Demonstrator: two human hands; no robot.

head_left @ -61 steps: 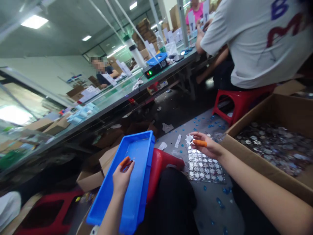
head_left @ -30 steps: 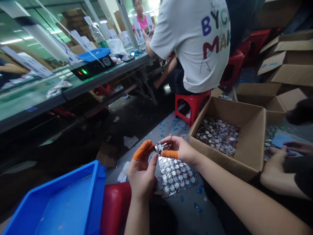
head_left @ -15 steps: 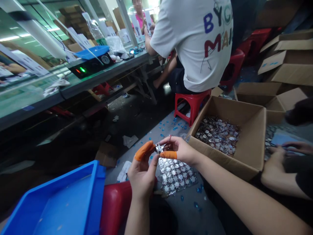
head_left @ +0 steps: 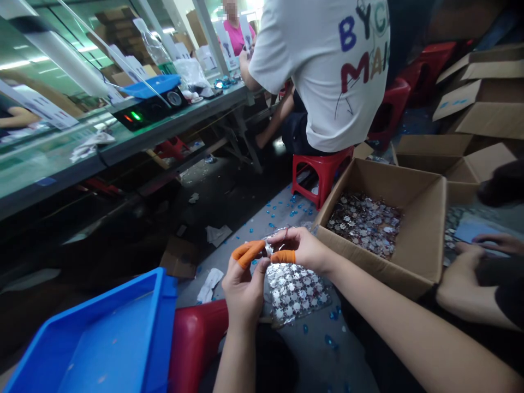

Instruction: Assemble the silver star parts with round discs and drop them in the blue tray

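Observation:
My left hand (head_left: 244, 284) and my right hand (head_left: 301, 248) meet in front of me, each with an orange finger cot. Both pinch one small silvery part (head_left: 268, 248) between their fingertips. Just below them on the floor lies a clear bag of silvery star-shaped parts (head_left: 295, 292). An empty blue plastic tray (head_left: 102, 338) rests on a red stool (head_left: 192, 341) at my lower left.
An open cardboard box (head_left: 413, 256) of the same silvery parts stands to the right. A person in a white T-shirt (head_left: 327, 71) sits on a red stool ahead. Another person's hands (head_left: 475, 256) work at the far right. A long workbench (head_left: 123, 136) runs along the left. Blue bits litter the floor.
My left hand left the blue tray and joined the right hand on a small silvery part. Since then both hands have stayed together, shifting slightly, with the left thumb closing in.

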